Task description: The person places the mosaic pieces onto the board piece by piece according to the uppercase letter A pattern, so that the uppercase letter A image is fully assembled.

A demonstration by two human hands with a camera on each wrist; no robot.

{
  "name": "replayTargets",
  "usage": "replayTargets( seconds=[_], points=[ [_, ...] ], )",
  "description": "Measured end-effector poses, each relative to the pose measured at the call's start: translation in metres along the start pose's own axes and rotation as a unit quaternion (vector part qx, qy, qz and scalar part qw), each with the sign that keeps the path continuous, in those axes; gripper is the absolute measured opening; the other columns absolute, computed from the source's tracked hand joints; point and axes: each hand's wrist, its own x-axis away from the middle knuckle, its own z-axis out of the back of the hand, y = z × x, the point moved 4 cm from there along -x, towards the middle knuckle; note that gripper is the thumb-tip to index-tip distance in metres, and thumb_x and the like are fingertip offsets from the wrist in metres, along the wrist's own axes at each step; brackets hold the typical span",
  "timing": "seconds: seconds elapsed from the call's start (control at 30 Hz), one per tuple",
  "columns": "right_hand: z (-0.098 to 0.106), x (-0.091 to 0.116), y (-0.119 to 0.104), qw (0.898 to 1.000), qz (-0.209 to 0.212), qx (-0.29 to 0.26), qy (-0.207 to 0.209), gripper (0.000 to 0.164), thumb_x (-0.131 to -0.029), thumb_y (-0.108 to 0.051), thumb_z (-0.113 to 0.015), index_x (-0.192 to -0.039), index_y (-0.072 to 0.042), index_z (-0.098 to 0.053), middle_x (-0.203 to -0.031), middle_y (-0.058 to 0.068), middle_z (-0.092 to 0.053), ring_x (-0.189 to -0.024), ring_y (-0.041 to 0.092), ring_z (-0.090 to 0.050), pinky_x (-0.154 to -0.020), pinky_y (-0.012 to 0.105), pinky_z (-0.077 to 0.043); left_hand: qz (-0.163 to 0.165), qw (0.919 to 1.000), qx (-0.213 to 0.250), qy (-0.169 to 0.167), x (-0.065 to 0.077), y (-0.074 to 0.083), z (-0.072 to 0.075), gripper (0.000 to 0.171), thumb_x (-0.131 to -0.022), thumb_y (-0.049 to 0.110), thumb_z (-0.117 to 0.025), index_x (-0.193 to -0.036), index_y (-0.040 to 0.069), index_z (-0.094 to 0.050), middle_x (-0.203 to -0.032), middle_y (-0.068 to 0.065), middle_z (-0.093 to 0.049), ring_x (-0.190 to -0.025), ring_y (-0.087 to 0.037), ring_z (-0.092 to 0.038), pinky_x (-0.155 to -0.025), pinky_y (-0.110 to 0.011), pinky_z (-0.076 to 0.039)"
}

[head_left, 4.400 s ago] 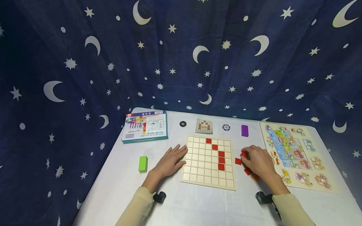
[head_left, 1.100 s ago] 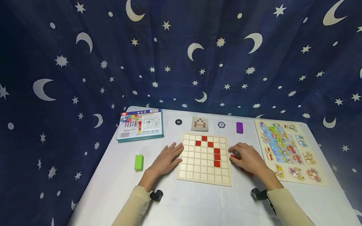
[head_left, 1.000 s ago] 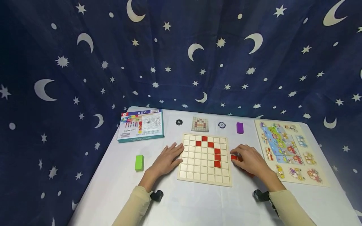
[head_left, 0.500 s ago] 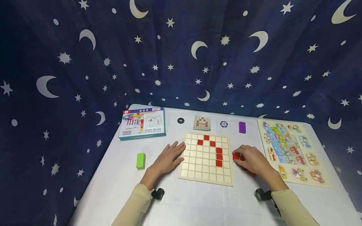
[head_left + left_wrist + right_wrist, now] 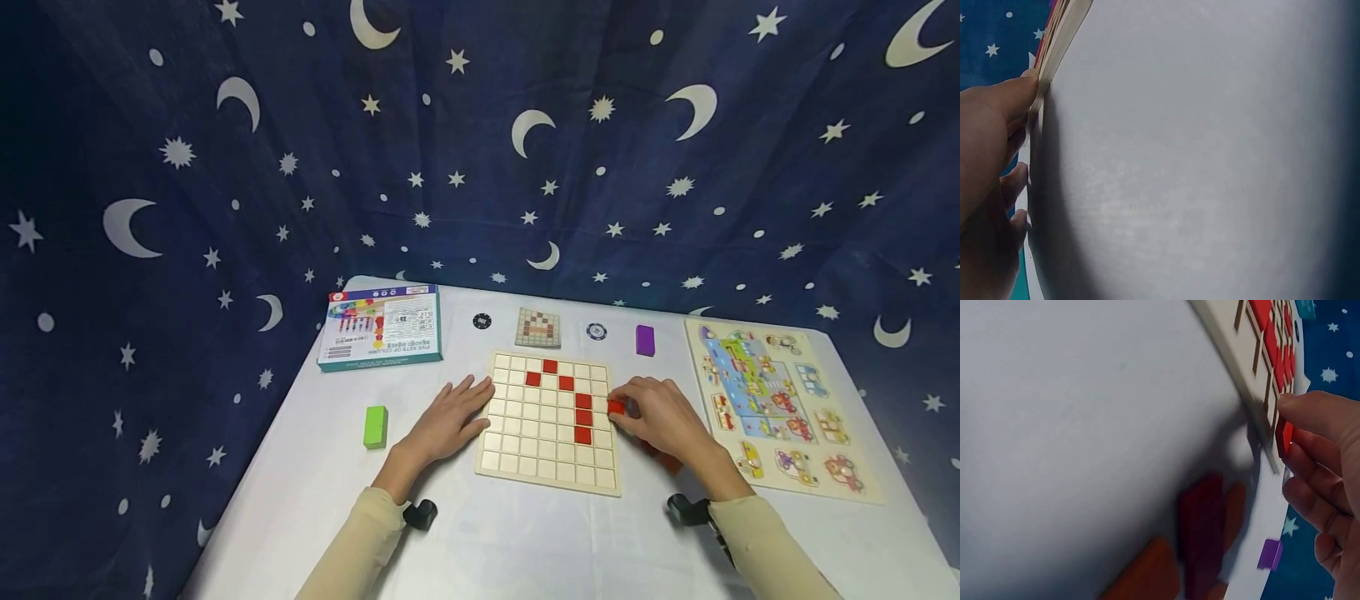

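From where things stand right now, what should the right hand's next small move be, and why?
I'd probably carry the pinched red tile in the right hand across the board to the square diagonally below-left of the leftmost set tile: the set red tiles descend three squares farther on the right, while the figure on the card looks roughly symmetric.

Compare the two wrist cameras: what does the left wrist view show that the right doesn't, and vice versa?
Only the left wrist view shows the left hand, at the edge of the board.

Only the right wrist view shows the right hand, pinching a red tile by the board, and the loose tiles on the table: a dark red tile and an orange tile among them.

Both show part of the board, the white tablecloth and the starry blue curtain.
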Motion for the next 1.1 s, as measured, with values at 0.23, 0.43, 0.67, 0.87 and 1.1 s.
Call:
replayTargets(
  seconds=[0.23, 0.43, 0.67, 0.87, 1.1],
  points=[
    [-0.003, -0.018, -0.026, 1.000, 0.012, -0.007, 0.011, 0.033, -0.087, -0.031, -0.088, -0.113, -0.012, -0.082, -0.109, 0.007, -0.078, -0.098, 0.025, -0.069, -0.086, 0.044, -0.046, -0.001, 1.0000, 0.002, 0.003, -0.001, 0.001, 0.001, 0.063, -0.110, 0.039, -0.058, -0.167, 0.017, -0.039, -0.176, 0.001, -0.033, -0.167, -0.030, -0.025, -0.137, -0.060, -0.018],
    [-0.009, -0.039, -0.059, 0.999, 0.032, -0.011, 0.007, 0.036, -0.088, -0.032, -0.088, -0.117, -0.012, -0.082, -0.114, 0.007, -0.078, -0.104, 0.025, -0.069, -0.087, 0.043, -0.047, 0.000, 1.0000, 0.005, -0.002, 0.000, 0.002, 0.000, 0.064, -0.110, 0.039, -0.057, -0.167, 0.017, -0.039, -0.176, 0.001, -0.033, -0.167, -0.030, -0.024, -0.137, -0.060, -0.018],
    [-0.017, -0.064, -0.097, 0.998, 0.063, -0.027, 0.008, 0.033, -0.089, -0.032, -0.088, -0.115, -0.014, -0.082, -0.112, 0.004, -0.079, -0.103, 0.023, -0.070, -0.086, 0.043, -0.049, 0.004, 1.0000, 0.004, -0.002, 0.001, 0.002, 0.001, 0.064, -0.110, 0.039, -0.058, -0.166, 0.017, -0.039, -0.176, 0.001, -0.033, -0.167, -0.031, -0.025, -0.137, -0.060, -0.018],
    [-0.027, -0.077, -0.119, 0.996, 0.080, -0.029, -0.007, 0.030, -0.090, -0.035, -0.086, -0.114, -0.017, -0.082, -0.109, 0.000, -0.079, -0.102, 0.022, -0.072, -0.088, 0.043, -0.052, 0.001, 1.0000, 0.001, -0.001, 0.000, 0.001, 0.000, 0.064, -0.110, 0.040, -0.056, -0.167, 0.016, -0.039, -0.176, 0.001, -0.033, -0.167, -0.030, -0.025, -0.136, -0.060, -0.019],
    [-0.038, -0.084, -0.128, 0.996, 0.077, -0.029, -0.019, 0.030, -0.090, -0.034, -0.087, -0.115, -0.017, -0.082, -0.105, -0.001, -0.078, -0.100, 0.021, -0.071, -0.094, 0.045, -0.055, -0.001, 1.0000, -0.006, -0.003, 0.000, 0.001, 0.002, 0.063, -0.110, 0.039, -0.057, -0.166, 0.016, -0.040, -0.176, 0.000, -0.034, -0.167, -0.031, -0.026, -0.136, -0.061, -0.020]
  ],
)
